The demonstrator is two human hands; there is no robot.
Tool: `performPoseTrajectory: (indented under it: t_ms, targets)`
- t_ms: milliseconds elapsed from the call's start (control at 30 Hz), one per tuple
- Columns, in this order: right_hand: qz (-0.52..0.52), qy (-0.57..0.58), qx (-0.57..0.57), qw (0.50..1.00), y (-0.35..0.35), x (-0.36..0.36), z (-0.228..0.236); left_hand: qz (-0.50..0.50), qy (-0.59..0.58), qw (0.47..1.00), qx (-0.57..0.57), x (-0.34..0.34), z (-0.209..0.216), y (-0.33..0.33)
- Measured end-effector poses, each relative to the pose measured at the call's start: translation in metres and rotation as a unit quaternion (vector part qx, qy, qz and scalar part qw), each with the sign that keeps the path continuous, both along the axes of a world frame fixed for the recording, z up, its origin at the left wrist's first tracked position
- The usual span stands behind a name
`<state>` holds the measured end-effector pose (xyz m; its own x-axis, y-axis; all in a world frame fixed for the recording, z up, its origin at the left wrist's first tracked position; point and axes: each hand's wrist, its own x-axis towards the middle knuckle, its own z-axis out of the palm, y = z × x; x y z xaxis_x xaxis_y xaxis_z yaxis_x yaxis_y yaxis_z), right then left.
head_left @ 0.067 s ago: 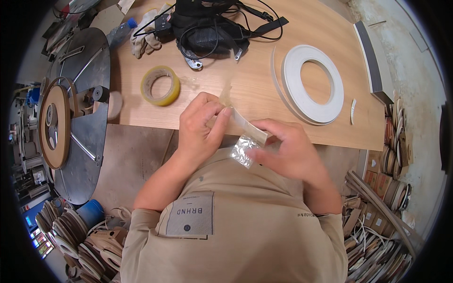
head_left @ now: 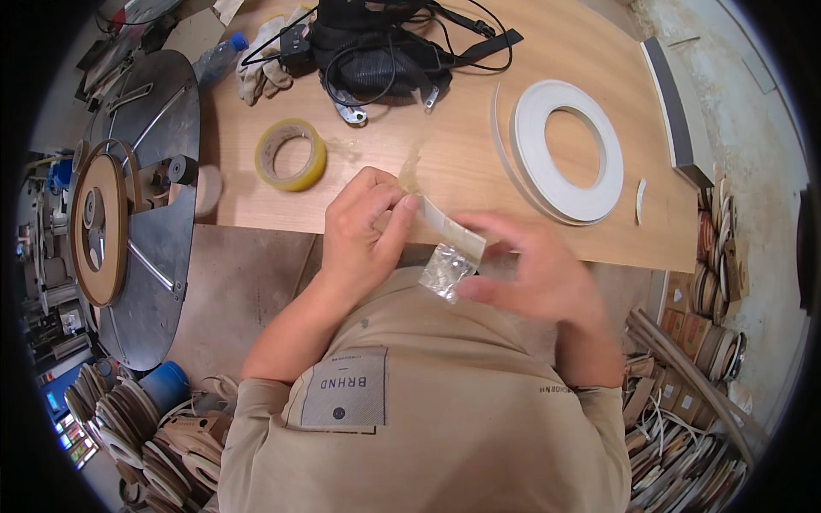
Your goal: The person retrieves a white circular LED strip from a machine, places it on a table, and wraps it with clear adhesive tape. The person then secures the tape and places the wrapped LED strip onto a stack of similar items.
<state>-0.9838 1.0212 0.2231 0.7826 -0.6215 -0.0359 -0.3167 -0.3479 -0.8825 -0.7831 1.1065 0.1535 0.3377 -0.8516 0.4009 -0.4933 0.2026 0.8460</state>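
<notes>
A short, curved white strip (head_left: pixel 451 229) is in front of the person's waist, by the near edge of the table, slanting down from upper left to lower right. At its lower end hangs 1 crinkled piece of clear film (head_left: pixel 446 274), shining where it catches the light; at its upper end, a yellowish, see-through piece of tape (head_left: pixel 410 171) sticks up past the fingers. The left hand (head_left: pixel 368 218) pinches the strip's upper end between thumb and forefinger, its other fingers curled in. The right hand (head_left: pixel 534 269), blurred, has its thumb and fingers parted around the lower end; whether the thumb touches the film, I cannot tell. On the wooden table (head_left: pixel 462 128), 1 roll of yellowish clear tape (head_left: pixel 314 175) lies to the left of the strip and 1 large white coil (head_left: pixel 609 171) to the right, its loose end curving off the coil's left side. Just right of the coil lies 1 small white offcut (head_left: pixel 640 201). Farther back are a black bag (head_left: pixel 368 51) with straps and cables, pale work gloves (head_left: pixel 265 77) and 1 clear bottle (head_left: pixel 218 64) with a blue cap. Left of the table stands a large dark disc (head_left: pixel 162 222).
</notes>
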Motion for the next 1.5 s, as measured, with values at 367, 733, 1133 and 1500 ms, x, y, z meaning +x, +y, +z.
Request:
performPoseTrajectory:
  t_ms: [367,733,1133,1500]
  targets:
    - [0.092,0.056,-0.021,0.994,-0.037,0.041,0.01,-0.175,0.014,0.98,0.095,0.006,0.02,0.007]
    - [0.177,-0.043,-0.125,0.975,-0.037,0.046,-0.018,-0.169,0.179,0.954,0.171,0.016,0.011,0.013]
    - [-0.074,-0.076,0.041,0.994,-0.038,0.017,-0.032,-0.092,0.434,0.895,0.038,0.028,-0.007,0.018]
    - [-0.259,-0.17,-0.253,0.917,-0.02,0.032,-0.028,-0.035,0.369,0.927,-0.055,0.018,-0.013,-0.003]
